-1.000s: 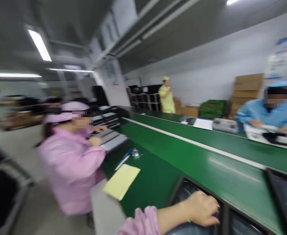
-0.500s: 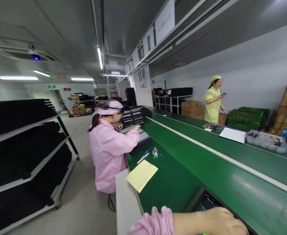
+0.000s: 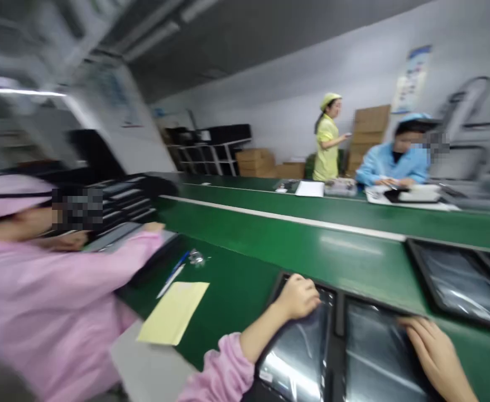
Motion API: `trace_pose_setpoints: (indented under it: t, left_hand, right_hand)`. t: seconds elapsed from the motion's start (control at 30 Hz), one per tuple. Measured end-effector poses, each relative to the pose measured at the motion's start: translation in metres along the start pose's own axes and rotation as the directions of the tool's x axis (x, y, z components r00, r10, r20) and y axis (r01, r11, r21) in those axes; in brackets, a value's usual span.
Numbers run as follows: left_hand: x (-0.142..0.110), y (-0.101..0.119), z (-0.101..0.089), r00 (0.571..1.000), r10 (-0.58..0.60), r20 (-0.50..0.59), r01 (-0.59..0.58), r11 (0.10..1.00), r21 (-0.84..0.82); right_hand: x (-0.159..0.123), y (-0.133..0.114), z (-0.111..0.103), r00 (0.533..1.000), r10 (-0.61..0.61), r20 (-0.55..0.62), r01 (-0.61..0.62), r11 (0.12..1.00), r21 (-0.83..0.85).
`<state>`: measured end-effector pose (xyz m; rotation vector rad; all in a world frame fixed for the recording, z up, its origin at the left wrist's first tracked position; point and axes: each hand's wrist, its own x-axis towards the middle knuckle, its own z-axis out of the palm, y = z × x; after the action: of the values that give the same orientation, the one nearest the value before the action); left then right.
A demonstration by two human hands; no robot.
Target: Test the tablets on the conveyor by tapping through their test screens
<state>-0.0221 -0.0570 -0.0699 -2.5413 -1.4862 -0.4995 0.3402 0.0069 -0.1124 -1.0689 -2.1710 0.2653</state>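
A black tray [image 3: 337,321] with two glossy dark panels lies on the green bench in front of me. My left hand [image 3: 298,296], in a pink sleeve, rests with curled fingers on the left panel [image 3: 297,352] near its top edge. Over on the other side, my right hand [image 3: 435,349] lies flat with fingers stretched out on the right panel [image 3: 374,357]. Neither hand lifts anything. The picture is smeared by motion.
A second black tray [image 3: 458,282] lies at right on the green conveyor [image 3: 312,245]. A yellow sheet [image 3: 173,312], a pen [image 3: 172,273] and a small shiny object [image 3: 196,257] lie to my left. A person in pink [image 3: 61,290] sits close by; two others work across the belt.
The camera has swung back right and down from the aisle and racks. My left hand has slid toward the left panel's top edge, and my right hand has come into view on the right panel.
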Motion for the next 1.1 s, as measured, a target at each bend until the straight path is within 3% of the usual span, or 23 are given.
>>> trace_pose_setpoints:
  t: [0.07,0.17,0.43,0.53,0.6,0.7,0.8,0.93,1.1]
  left_hand:
    - [-0.001,-0.006,-0.009,0.994,-0.098,-0.047,0.094,0.993,-0.072]
    - [0.0,-0.016,-0.014,0.989,-0.147,-0.031,0.14,0.976,-0.169]
    - [-0.003,-0.019,-0.017,0.996,-0.09,0.028,0.094,0.978,-0.188]
    - [0.005,-0.019,-0.019,0.997,-0.077,-0.016,0.073,0.98,-0.188]
    - [0.016,-0.019,-0.019,0.998,-0.055,0.013,0.056,0.969,-0.242]
    - [0.034,-0.017,-0.018,0.983,0.021,0.184,0.041,0.945,-0.326]
    - [0.046,-0.015,-0.015,0.937,0.044,0.347,0.058,0.958,-0.279]
    - [0.048,-0.016,-0.015,0.927,0.032,0.375,0.065,0.968,-0.244]
    - [0.049,-0.018,-0.021,0.926,0.083,0.369,0.044,0.946,-0.322]
  right_hand:
    - [0.003,-0.014,-0.011,0.999,0.038,0.028,-0.039,0.999,0.035]
    - [0.01,-0.032,-0.021,0.993,0.118,-0.02,-0.118,0.993,0.0]
    - [0.004,-0.044,-0.018,0.984,0.18,0.003,-0.18,0.983,-0.046]
    - [0.005,-0.043,-0.018,0.986,0.165,0.011,-0.164,0.984,-0.064]
    - [0.006,-0.044,-0.018,0.981,0.191,-0.012,-0.192,0.98,-0.059]
    - [0.01,-0.043,-0.017,0.95,0.31,-0.028,-0.312,0.945,-0.102]
    - [0.015,-0.042,-0.015,0.911,0.413,-0.003,-0.406,0.893,-0.195]
    - [0.025,-0.048,-0.013,0.857,0.511,0.058,-0.47,0.824,-0.316]
    - [0.039,-0.062,-0.018,0.787,0.602,0.132,-0.512,0.758,-0.405]
